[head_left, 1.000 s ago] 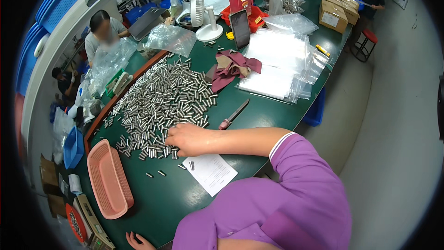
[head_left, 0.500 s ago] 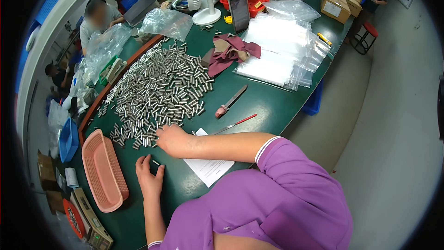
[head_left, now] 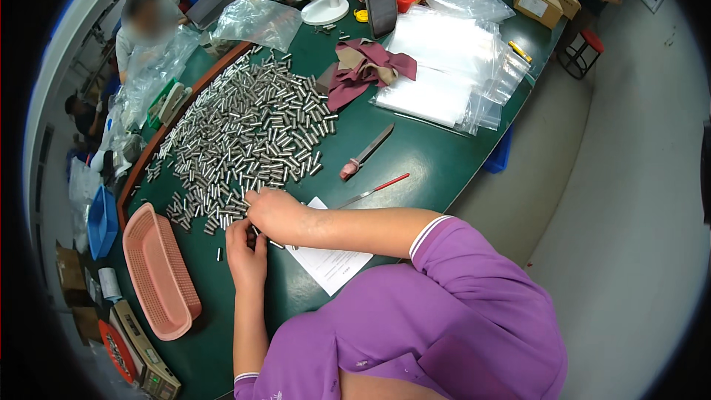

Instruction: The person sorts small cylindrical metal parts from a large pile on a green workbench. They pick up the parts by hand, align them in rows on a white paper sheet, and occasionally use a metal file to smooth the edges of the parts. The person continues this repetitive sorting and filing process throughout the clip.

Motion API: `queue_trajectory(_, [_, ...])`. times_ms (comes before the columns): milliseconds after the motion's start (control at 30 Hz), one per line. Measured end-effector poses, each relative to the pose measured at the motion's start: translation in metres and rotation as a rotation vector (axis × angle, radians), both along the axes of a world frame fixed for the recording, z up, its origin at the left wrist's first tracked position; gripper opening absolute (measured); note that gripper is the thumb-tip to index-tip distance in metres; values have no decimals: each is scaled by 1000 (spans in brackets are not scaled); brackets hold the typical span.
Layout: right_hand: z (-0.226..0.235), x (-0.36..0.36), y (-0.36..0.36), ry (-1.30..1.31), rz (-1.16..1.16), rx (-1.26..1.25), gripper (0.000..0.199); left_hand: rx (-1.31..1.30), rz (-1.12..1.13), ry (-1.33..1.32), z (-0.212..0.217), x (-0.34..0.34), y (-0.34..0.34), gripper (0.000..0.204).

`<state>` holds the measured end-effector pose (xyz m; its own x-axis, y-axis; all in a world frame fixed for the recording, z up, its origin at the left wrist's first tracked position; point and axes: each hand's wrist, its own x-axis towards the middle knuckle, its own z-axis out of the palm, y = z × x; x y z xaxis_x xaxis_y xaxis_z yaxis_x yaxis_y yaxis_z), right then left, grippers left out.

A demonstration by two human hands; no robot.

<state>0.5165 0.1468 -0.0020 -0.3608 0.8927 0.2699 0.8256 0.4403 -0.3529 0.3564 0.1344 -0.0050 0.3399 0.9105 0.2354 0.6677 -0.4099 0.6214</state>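
1. Many small metal pins [head_left: 252, 130] lie in one wide pile on the green desk [head_left: 437, 152], to the left of its middle. They are shiny and short, and they point in all directions.
2. The right hand [head_left: 278, 216] is at the near edge of this pile. Its fingers are bent down among the pins, with the tips hidden, so I cannot tell if its grip is grasping one.
3. The left hand [head_left: 246, 253] is just beside it, on the nearer side. The thumb and the fingers are bent toward each other, and a pin shows between them; whether this grip is pinching the pin or only surrounding it, I cannot tell.
4. One loose pin [head_left: 219, 254] lies alone on the desk, to the left of the left hand.
5. Under the right forearm there is a white sheet of paper [head_left: 329, 270], which the arm partly covers.
6. Beyond this forearm lie a thin tool with a red handle [head_left: 381, 187] and, farther away, a knife-like tool [head_left: 372, 146] with a pink handle.
7. A long pink basket [head_left: 169, 285] stands to the left of the hands, well apart from them.
8. A wooden strip [head_left: 211, 75] borders the pile on its left side.
9. Behind the pile, toward the right, are a crumpled maroon cloth [head_left: 349, 93], a stack of clear bags [head_left: 433, 100], a dark phone [head_left: 381, 6] standing upright, and a white fan [head_left: 324, 12].
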Motion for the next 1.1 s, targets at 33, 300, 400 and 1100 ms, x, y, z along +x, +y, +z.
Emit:
queue_trajectory(33, [0,1,-1,13,-11,7,11,21,-5,7,-2,1,1,32])
queue_trajectory(300, [-14,7,2,98,-7,95,10,19,-35,-21,-2,10,7,26])
queue_trajectory(400, [-10,11,-3,113,1,65,9,-4,-36,32,2,10,5,22])
queue_trajectory(1100, [-8,17,-17,104,52,30,10,91,-108,120,7,0,2,16])
